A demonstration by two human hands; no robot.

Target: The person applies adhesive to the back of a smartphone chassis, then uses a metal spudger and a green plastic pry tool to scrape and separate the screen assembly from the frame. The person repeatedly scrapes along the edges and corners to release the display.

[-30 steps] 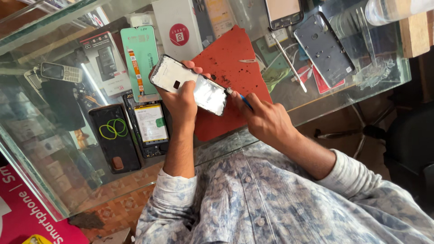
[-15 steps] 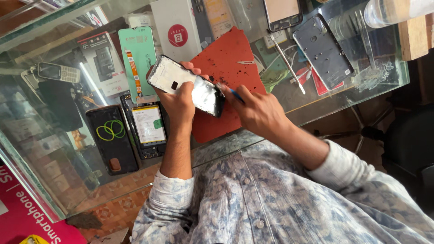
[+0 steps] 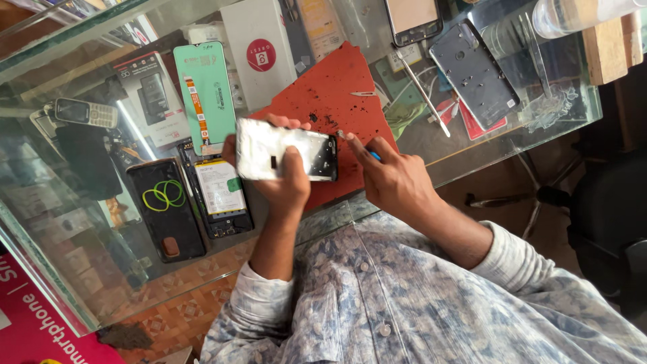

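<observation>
Left hand [image 3: 283, 185] wrapped around a phone frame [image 3: 286, 149], thumb across its pale upper face, fingertips showing past the far edge. Frame held flat-ish, lifted over the near edge of a red work mat [image 3: 337, 87]; whether it touches the mat, cannot tell.

Right hand [image 3: 391, 178] closed on a thin tool with a blue handle [image 3: 373, 156]. Metal tip sits at the frame's right end, at the dark corner. Fingers pinched tight on the handle, most of it hidden.

Mat lies on a glass counter [image 3: 539, 128], speckled with small dark bits. A pair of tweezers [image 3: 364, 94] rests on it, well apart from the hands.

Left of the frame: 1 opened phone with its battery showing [image 3: 219, 189], just beside a black back cover [image 3: 165, 209] with a green loop drawn on it. Above those, a green display panel with an orange ribbon [image 3: 202, 94]. A small keypad phone [image 3: 86, 112] lies further left.

Right side of counter: a grey phone back [image 3: 475, 73] with screws on it, a white stick tool [image 3: 421, 91] next to it, 1 dark-framed screen [image 3: 412, 19] at the top edge. White box [image 3: 253, 47] stands behind the mat.
</observation>
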